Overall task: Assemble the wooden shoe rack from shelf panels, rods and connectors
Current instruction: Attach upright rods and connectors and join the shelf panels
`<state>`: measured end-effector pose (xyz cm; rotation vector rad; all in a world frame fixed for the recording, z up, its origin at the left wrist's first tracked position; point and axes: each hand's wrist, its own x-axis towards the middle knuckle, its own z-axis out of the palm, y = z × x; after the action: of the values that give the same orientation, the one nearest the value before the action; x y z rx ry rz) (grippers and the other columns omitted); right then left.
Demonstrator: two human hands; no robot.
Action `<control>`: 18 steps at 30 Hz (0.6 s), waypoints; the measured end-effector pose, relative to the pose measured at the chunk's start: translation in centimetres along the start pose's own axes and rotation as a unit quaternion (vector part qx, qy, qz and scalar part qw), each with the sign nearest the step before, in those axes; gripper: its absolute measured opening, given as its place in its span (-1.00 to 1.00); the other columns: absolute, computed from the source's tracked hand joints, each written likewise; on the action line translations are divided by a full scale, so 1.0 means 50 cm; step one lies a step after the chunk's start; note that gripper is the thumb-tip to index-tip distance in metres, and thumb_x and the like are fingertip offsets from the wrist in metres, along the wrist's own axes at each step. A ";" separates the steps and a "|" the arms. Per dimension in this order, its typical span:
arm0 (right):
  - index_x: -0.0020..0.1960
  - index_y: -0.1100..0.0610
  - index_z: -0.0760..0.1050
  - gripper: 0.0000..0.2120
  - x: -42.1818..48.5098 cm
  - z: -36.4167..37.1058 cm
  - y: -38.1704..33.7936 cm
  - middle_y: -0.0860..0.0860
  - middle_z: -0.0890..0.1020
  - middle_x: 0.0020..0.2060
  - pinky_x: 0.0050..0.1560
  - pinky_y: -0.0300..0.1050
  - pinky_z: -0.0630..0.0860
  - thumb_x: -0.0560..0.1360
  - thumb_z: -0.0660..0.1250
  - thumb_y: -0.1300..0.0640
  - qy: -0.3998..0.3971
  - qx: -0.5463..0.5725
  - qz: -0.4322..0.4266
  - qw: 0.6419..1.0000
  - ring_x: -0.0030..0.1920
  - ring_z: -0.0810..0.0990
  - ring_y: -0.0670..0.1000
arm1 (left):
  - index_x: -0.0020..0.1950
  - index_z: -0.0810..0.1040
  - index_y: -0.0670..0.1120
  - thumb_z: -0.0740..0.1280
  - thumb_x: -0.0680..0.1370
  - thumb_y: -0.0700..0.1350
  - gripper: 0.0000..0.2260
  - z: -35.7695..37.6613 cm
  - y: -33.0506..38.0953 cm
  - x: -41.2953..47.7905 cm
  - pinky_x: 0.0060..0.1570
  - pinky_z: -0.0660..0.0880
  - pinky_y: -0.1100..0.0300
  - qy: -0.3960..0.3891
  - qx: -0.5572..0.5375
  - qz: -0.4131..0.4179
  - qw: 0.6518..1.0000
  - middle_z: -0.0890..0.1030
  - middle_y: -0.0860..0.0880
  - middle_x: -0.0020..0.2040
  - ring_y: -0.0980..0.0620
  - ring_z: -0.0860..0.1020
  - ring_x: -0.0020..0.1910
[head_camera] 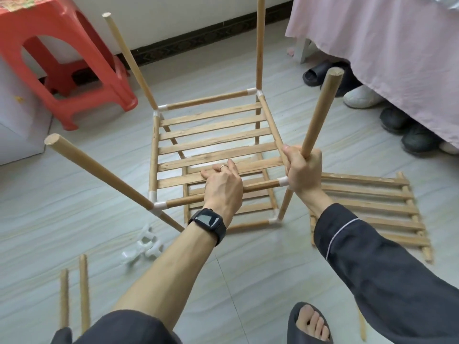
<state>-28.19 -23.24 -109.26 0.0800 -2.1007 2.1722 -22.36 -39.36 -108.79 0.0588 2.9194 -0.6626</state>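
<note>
Shoe rack: it stands on the floor (248, 269) in front of the person, part built, with two slatted tiers in a rod frame.
Upper shelf panel (213, 142): it sits inside the frame of rods, level with the white corner connectors (283, 181).
Lower shelf panel (250, 207): it shows through the slats, underneath the upper one and close to the floor.
Uprights: four rods rise from the corners of the upper tier and lean outward in this wide view.
Right hand (301, 167): its fingers are wrapped tightly round the near right upright rod (320, 110), just above the corner connector.
Left hand (221, 184): it lies over the front rod (260, 187), with its fingers stretched fairly straight onto the nearest slat and gripping nothing; a ring (222, 166) and a dark watch (207, 223) are on that hand and wrist.
Spare shelf panel (372, 207): it lies flat on the floor to the right of the rack.
Loose connectors (144, 249): a small white heap on the floor, near the rack's near left corner.
Loose rods (84, 289): two lie side by side at the lower left.
Surroundings: a red stool (74, 58) stands at the far left, and shoes (360, 95) sit under a pink cloth (385, 45) at the right.
</note>
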 end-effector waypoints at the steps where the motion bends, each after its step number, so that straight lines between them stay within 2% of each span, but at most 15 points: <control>1: -0.51 0.16 0.24 -0.56 -0.002 0.002 0.005 -0.01 0.23 -0.61 -0.45 -0.10 0.16 0.44 0.30 0.03 0.002 0.003 -0.004 1.000 -0.52 0.23 0.03 | 0.59 -0.02 -0.36 0.04 0.64 -0.25 -0.46 0.004 -0.001 -0.003 0.25 0.48 -0.30 0.002 -0.008 -0.001 1.000 0.50 -0.38 0.28 -0.35 0.59 0.14; 3: -0.51 0.14 0.23 -0.57 -0.001 0.001 0.006 0.01 0.23 -0.60 -0.43 -0.08 0.16 0.44 0.30 0.04 0.010 -0.001 -0.009 1.000 -0.50 0.23 0.05 | 0.58 0.00 -0.36 0.04 0.63 -0.26 -0.46 0.006 0.000 -0.002 0.24 0.48 -0.29 0.006 -0.010 -0.003 1.000 0.52 -0.36 0.25 -0.33 0.61 0.09; 9: -0.46 0.21 0.29 -0.61 -0.003 0.003 -0.012 0.05 0.27 -0.54 -0.31 0.00 0.28 0.46 0.28 0.06 0.025 -0.039 0.030 0.998 -0.44 0.28 0.10 | 0.60 0.02 -0.29 0.10 0.62 -0.22 -0.44 -0.010 0.002 -0.006 0.32 0.40 -0.31 -0.035 -0.058 -0.036 0.997 0.48 -0.33 0.33 -0.36 0.56 0.19; 11: -0.41 0.22 0.34 -0.61 -0.013 -0.001 -0.028 0.09 0.31 -0.52 -0.30 -0.05 0.31 0.47 0.27 0.00 0.032 -0.071 0.058 0.995 -0.43 0.33 0.10 | 0.63 -0.01 -0.21 0.17 0.62 -0.13 -0.38 -0.018 0.000 -0.027 0.36 0.37 -0.26 -0.061 -0.103 -0.049 0.992 0.36 -0.34 0.46 -0.43 0.43 0.35; 13: -0.36 0.17 0.38 -0.58 -0.016 -0.009 -0.044 0.03 0.43 -0.49 -0.30 -0.13 0.36 0.50 0.26 -0.12 0.029 -0.130 0.099 0.986 -0.41 0.44 0.03 | 0.64 0.00 -0.07 0.24 0.61 -0.03 -0.33 -0.027 -0.015 -0.054 0.37 0.36 -0.20 -0.086 -0.197 -0.054 0.975 0.16 -0.28 0.59 -0.42 0.20 0.50; 15: -0.23 0.08 0.45 -0.62 -0.024 -0.024 -0.059 -0.06 0.57 -0.32 -0.23 -0.12 0.43 0.53 0.26 -0.21 0.007 -0.219 0.127 0.967 -0.25 0.56 0.00 | 0.64 0.02 0.04 0.25 0.60 0.02 -0.34 -0.034 -0.041 -0.081 0.42 0.33 -0.17 -0.100 -0.266 -0.026 0.958 0.07 -0.17 0.64 -0.30 0.12 0.56; 17: 0.04 0.05 0.45 -0.66 -0.041 -0.042 -0.076 0.00 0.58 -0.05 -0.03 0.02 0.55 0.51 0.33 -0.22 -0.022 -0.328 0.138 0.934 -0.02 0.60 0.09 | 0.65 0.00 0.08 0.24 0.60 0.01 -0.33 -0.045 -0.076 -0.106 0.40 0.37 -0.12 -0.120 -0.303 -0.002 0.945 0.18 -0.12 0.61 -0.20 0.25 0.52; 18: 0.20 0.12 0.40 -0.54 -0.053 -0.050 -0.086 0.07 0.56 0.09 0.07 0.09 0.57 0.49 0.38 -0.19 -0.036 -0.384 0.151 0.910 0.10 0.59 0.16 | 0.65 0.01 0.09 0.23 0.60 -0.01 -0.34 -0.053 -0.096 -0.119 0.34 0.43 -0.09 -0.130 -0.321 -0.005 0.938 0.29 -0.14 0.56 -0.19 0.36 0.45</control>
<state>-24.94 -20.76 -105.37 -0.2541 -3.0019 1.2980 -17.17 -42.59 -103.46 -0.1081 2.7208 0.2865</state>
